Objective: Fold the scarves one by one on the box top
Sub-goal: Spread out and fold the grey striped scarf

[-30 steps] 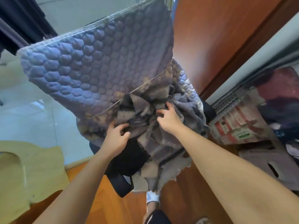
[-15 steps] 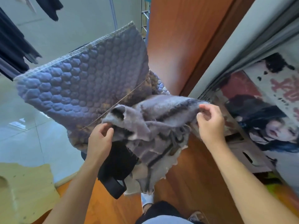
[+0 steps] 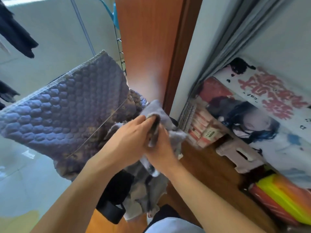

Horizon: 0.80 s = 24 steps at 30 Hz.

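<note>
The grey scarf is pinched at frame centre between the left hand and right hand, fingers clamped tight on its fold, rest dangling toward 6 o'clock, quilted pad at 9.

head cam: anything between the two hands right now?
Yes: a fold of the grey scarf is pinched between the left hand and right hand, which are otherwise pressed together. Head view.

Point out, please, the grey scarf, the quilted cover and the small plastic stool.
grey scarf [image 3: 155, 109], head view, bunched fold above the hands.
quilted cover [image 3: 67, 106], head view, its hexagon-stitched face.
plastic stool [image 3: 242, 153], head view, slotted top.
</note>
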{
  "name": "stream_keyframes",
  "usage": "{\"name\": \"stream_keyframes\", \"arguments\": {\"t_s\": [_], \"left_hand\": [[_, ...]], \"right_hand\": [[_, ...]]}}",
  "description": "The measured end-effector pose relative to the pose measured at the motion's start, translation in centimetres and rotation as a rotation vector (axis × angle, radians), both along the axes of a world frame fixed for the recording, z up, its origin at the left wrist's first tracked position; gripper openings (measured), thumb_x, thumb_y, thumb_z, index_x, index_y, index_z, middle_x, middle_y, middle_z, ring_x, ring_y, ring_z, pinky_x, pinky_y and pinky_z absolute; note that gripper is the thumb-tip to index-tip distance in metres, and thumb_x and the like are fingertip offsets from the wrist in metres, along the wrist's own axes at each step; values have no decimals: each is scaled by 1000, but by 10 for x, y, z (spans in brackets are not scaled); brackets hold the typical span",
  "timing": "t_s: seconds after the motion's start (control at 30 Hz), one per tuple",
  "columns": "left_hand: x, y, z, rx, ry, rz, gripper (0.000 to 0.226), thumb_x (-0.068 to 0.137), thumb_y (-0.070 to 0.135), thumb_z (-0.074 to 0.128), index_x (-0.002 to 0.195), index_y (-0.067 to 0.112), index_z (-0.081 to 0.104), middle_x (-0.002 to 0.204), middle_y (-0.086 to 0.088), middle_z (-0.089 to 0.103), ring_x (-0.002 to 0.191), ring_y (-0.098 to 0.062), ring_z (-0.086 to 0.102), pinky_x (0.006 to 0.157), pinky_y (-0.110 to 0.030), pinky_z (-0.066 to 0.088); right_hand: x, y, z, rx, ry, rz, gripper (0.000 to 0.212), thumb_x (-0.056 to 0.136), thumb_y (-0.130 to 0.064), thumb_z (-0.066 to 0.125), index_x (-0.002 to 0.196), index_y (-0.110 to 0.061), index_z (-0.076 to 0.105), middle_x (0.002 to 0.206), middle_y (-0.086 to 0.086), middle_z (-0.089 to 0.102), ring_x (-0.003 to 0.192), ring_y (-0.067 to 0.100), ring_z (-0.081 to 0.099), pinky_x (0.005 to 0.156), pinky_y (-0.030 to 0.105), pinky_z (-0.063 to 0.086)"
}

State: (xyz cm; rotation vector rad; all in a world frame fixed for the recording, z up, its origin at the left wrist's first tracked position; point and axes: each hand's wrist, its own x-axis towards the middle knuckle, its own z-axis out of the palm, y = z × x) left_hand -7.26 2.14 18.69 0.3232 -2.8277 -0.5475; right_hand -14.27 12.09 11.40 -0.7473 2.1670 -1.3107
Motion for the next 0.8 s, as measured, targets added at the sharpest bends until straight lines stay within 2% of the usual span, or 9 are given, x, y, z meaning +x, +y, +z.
{"name": "stream_keyframes", "arguments": {"t_s": [0.17, 0.3, 0.37, 0.43, 0.5, 0.6, 0.63, 0.7, 0.8], "left_hand": [[12, 3, 10, 41, 35, -22, 50, 91, 22, 55, 136, 40, 46, 98, 11, 55, 85, -17, 57, 69, -29, 40], [27, -3, -4, -58, 0, 126, 51, 75, 19, 80, 121, 30, 59, 85, 3, 72, 77, -27, 67, 58, -32, 40], [24, -12, -18, -189, -30, 158, 28, 68, 25, 85, 87, 26, 64, 65, 0, 67, 63, -30, 64, 53, -30, 36], [18, -22, -36, -221, -31, 179, 26, 73, 28, 75, 63, 23, 51, 58, 1, 58, 61, -32, 56, 54, -31, 35], [5, -27, -52, -15, 71, 294, 17, 80, 17, 60, 65, 15, 52, 66, -2, 56, 68, -29, 50, 58, -34, 32], [-34, -19, -49, 671, 229, 556, 18, 95, 13, 47, 77, 10, 50, 73, 0, 55, 73, -23, 48, 60, -38, 35], [-48, -14, -43, 753, 284, 541, 19, 98, 17, 46, 80, 11, 51, 74, 2, 55, 74, -22, 50, 61, -38, 37], [-76, -2, -16, 681, 333, 363, 19, 101, 24, 52, 87, 11, 52, 76, 3, 57, 74, -21, 53, 64, -39, 41], [-110, 13, 38, 210, 159, -56, 40, 87, 46, 73, 99, 15, 49, 78, 7, 57, 69, -21, 56, 60, -38, 41]], "right_hand": [[-45, 16, -9, 134, 284, -389, 28, 90, -30, 56, 118, -31, 60, 118, -3, 56, 110, 20, 55, 90, 32, 43], [-106, 70, -9, 289, 380, -690, 30, 91, -11, 51, 110, -21, 71, 118, 7, 57, 109, 29, 56, 84, 30, 38], [-128, 94, 3, 244, 428, -784, 32, 89, -10, 48, 109, -19, 72, 115, 8, 59, 102, 30, 59, 80, 33, 42], [-145, 110, 28, 172, 437, -884, 37, 91, -10, 43, 112, -20, 71, 112, 4, 65, 98, 26, 60, 80, 33, 45], [-158, 115, 63, 4, 360, -964, 37, 93, -8, 41, 114, -20, 69, 107, -4, 65, 96, 17, 59, 81, 27, 44], [-171, 117, 112, -175, 365, -961, 31, 90, -8, 42, 104, -21, 66, 96, -10, 65, 88, 11, 59, 72, 23, 46], [-175, 119, 129, -204, 388, -947, 26, 89, -10, 42, 100, -21, 63, 92, -11, 63, 83, 7, 58, 69, 21, 46], [-189, 132, 163, -231, 458, -954, 18, 91, -13, 40, 93, -19, 56, 84, -12, 58, 74, 2, 51, 63, 17, 41], [-220, 169, 213, -185, 591, -996, 22, 93, -8, 36, 98, -14, 57, 89, -6, 55, 77, 10, 48, 56, 15, 34]]}}
